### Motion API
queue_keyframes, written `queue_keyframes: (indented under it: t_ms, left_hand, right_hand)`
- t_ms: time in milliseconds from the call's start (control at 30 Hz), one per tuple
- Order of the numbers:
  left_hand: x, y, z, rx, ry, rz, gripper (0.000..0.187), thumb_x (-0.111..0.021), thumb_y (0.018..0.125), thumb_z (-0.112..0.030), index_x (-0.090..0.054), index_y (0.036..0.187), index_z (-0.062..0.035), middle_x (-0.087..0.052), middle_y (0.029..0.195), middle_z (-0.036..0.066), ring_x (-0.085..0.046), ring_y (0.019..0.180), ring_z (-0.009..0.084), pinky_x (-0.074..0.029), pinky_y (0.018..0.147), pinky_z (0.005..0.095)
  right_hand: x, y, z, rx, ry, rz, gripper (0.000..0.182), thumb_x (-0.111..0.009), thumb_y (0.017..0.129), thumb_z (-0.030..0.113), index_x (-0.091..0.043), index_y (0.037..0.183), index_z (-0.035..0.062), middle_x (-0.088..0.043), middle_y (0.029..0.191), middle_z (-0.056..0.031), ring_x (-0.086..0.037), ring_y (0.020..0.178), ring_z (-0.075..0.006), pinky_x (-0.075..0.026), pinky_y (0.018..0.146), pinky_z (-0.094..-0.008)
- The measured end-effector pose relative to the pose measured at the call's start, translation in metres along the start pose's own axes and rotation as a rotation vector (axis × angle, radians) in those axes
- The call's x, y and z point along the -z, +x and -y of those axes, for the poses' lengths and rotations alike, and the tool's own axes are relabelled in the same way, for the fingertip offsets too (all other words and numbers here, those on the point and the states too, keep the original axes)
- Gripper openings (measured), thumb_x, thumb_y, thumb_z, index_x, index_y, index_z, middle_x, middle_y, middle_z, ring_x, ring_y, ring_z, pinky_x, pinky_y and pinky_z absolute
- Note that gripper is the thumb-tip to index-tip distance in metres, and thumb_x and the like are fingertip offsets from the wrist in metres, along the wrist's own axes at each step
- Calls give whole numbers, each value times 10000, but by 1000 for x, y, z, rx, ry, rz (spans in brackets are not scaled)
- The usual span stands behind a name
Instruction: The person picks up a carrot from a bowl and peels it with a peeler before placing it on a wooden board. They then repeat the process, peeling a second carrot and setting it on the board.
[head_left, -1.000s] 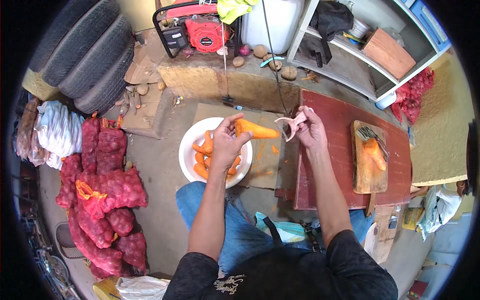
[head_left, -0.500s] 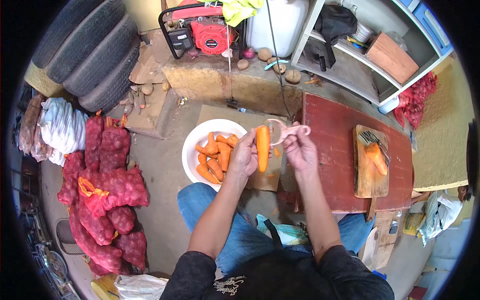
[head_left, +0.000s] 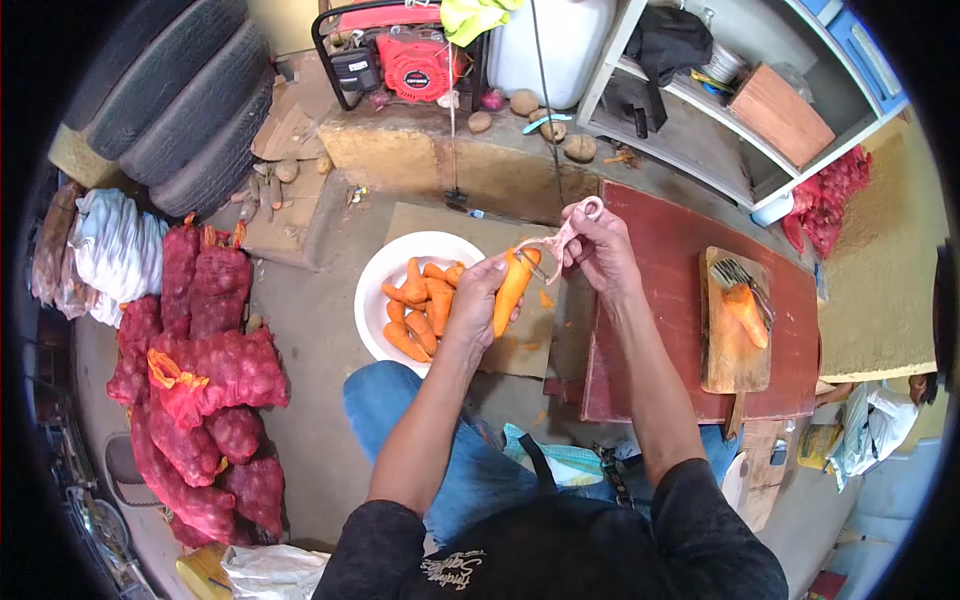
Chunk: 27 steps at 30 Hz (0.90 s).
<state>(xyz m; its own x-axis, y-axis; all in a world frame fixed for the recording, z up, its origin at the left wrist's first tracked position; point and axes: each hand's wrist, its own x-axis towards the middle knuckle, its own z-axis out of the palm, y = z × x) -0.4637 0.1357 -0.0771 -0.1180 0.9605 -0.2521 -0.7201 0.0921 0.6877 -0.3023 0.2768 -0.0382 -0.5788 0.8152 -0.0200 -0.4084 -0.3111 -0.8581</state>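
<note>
Head view: left hand (head_left: pixel 474 304) grips a tapered orange carrot (head_left: pixel 513 293) right of the round white plastic basin (head_left: pixel 376 275); right hand (head_left: pixel 603 250) pinches a pink Y-shaped peeler (head_left: pixel 561 246), apart one second ago, now at the carrot's upper end, apparently engaged for peeling. Farther right: red flat-topped bench (head_left: pixel 660 240).

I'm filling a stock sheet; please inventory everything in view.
Basin: one, white, floor
Basin carrots: several, orange, basin
Held carrot: one, orange, near basin
Peeler: one, pink, at held carrot
Table: one, red, right
Board: one, brown, table
Board carrot: one, orange, board
Mesh sacks: several, red, both sides
Tyres: several, black, upper left
Engine: one, red, top
Container: one, white, beside engine
Tubers: several, brown, upper middle
Shelf unit: one, grey, upper right
Left grip: one, bare, on held carrot
Right grip: one, bare, on peeler
</note>
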Motion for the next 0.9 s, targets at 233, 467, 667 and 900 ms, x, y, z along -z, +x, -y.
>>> queue_keyframes:
  t_ms: [233,467,667,900]
  left_hand:
    - [-3,1,-5,-6,-44,-31,391,-457,1064,-324,-504,1373,-88,-620,875,115,-572,561,165,-467,407,249]
    - [2,3,-7,50,-95,-31,407,-436,1068,-340,-465,1422,-141,-617,880,140,-567,569,188,-441,401,265]
    - [3,1,-6,104,-159,-29,364,-427,1069,-331,-494,1357,-119,-617,872,147,-561,552,189,-439,390,267]
    - [2,2,-10,71,-27,-6,361,-407,1074,-302,-522,1340,-85,-624,864,157,-570,537,194,-436,365,260]
  right_hand:
    - [6,6,-15,56,47,-51,232,-650,973,200,-606,1046,-16,-670,760,-117,-643,555,-181,-562,495,-308]
    - [24,9,14,92,-63,-68,182,-651,969,165,-615,1017,-8,-680,768,-97,-635,564,-149,-543,496,-276]
    - [32,26,-14,87,146,-134,148,-631,981,152,-618,1006,6,-679,794,-92,-653,585,-155,-524,457,-270]
    - [7,11,-14,-56,103,-6,147,-644,963,131,-616,1007,-7,-660,775,-95,-651,572,-179,-562,468,-302]
